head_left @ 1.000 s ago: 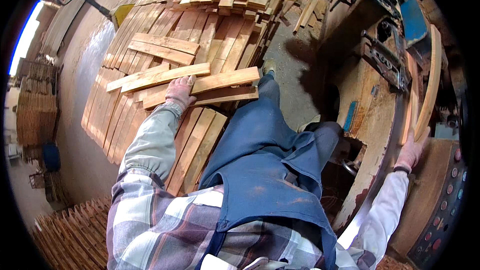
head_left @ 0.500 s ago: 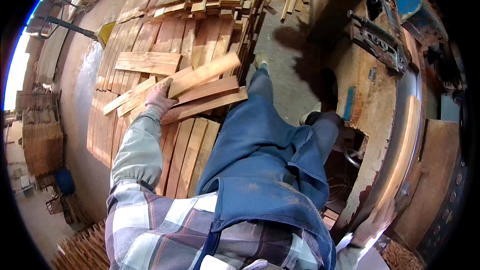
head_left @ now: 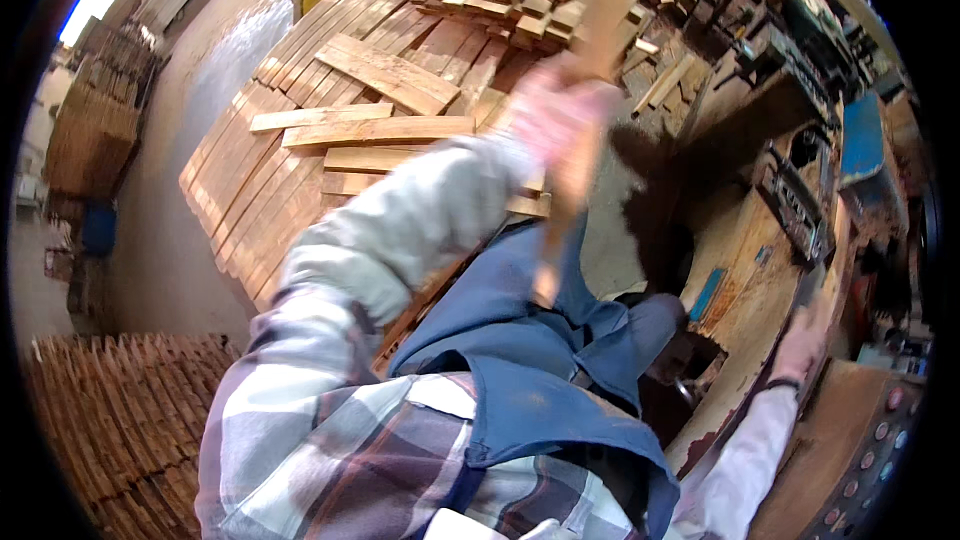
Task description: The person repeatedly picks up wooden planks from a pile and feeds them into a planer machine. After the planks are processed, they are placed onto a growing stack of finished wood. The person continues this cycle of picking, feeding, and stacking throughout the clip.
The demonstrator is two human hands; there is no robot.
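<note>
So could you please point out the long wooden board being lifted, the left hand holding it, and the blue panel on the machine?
long wooden board point(head_left: 572, 165), head view, middle of its blurred length.
left hand point(head_left: 555, 115), head view, back of the hand.
blue panel point(head_left: 861, 138), head view, centre of its face.

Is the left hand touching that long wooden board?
Touching. In the head view the left hand is wrapped around the raised board, though both look blurred.

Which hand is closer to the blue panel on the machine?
Right. The right hand rests on the machine's edge just below the blue panel; the left hand is farther off, raised and gripping a wooden board.
</note>
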